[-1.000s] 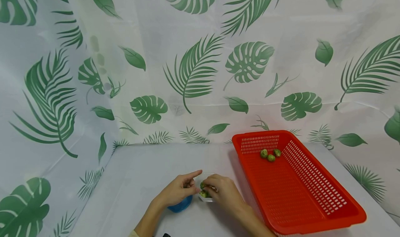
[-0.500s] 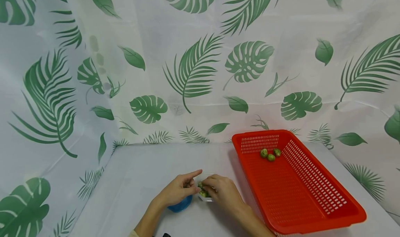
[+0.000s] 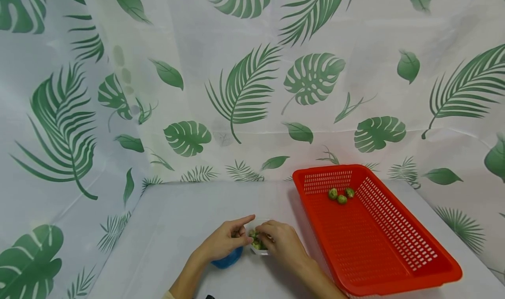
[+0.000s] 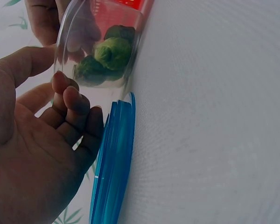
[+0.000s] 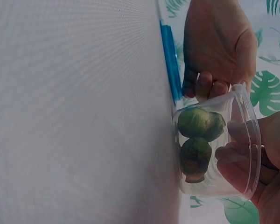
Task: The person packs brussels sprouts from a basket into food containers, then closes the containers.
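Note:
A clear plastic container [image 5: 214,189] with several Brussels sprouts [image 5: 196,151] in it stands between the hands. At its left corner my left hand [image 3: 222,240] pinches the rim, the thumb behind it and the curled fingers against the outside. The left index finger points straight past the far side. My right hand [image 3: 282,242] reaches over the right rim, its fingers [image 5: 231,170] inside, close above the sprouts and holding none that shows. A blue lid [image 4: 114,163] lies flat under the left hand, partly hidden by it.
To the right sits a red perforated basket [image 3: 329,242], slanted on the white table [image 3: 189,207]. Three more Brussels sprouts [image 3: 342,199] lie at its far end. Leaf-print sheeting [image 3: 252,93] hangs behind and at the sides.
The sprout at my right fingertips has dropped lower among the others in the container. Both hands stay nearly in place. The basket and its sprouts are the same.

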A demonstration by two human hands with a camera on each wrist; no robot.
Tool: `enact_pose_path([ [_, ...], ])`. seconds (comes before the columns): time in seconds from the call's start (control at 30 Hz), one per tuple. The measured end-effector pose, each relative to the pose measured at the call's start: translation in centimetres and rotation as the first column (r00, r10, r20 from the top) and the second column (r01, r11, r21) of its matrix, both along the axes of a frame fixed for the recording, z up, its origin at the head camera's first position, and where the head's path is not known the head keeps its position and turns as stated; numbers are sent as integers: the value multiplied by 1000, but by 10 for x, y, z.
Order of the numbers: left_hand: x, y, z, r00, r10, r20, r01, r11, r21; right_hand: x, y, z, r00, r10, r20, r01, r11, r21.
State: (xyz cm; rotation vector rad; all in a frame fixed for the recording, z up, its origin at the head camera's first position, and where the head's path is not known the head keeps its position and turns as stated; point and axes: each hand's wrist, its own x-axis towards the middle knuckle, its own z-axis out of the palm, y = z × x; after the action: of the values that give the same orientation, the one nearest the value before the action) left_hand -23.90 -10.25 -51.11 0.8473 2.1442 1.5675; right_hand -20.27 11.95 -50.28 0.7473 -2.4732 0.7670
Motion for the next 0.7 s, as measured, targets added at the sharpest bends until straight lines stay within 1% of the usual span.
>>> enact_pose_path([
  [0.2, 0, 0, 0, 1000, 1, -4, -1, 1000, -4, 1, 0, 2, 1000, -19, 11, 19, 1000, -15],
  [0.33, 0, 0, -1, 1000, 1, -6, -1, 1000, -10, 2, 0, 5, 999, -14, -39, 11, 998, -70],
  [0.47, -1, 0, -1, 1000, 2, -2, -2, 1000, -8, 2, 0, 8, 994, -11, -109, -1, 994, -110],
  [0.6, -1, 0, -2, 1000, 4, -3, -4, 1000, -6, 4, 0, 12, 988, -31, -153, 13, 993, -118],
  [0.7, -1, 0, -3, 1000, 0, -7, 0, 1000, 4, 6, -1, 16, 985, -36, -167, 17, 993, -116],
])
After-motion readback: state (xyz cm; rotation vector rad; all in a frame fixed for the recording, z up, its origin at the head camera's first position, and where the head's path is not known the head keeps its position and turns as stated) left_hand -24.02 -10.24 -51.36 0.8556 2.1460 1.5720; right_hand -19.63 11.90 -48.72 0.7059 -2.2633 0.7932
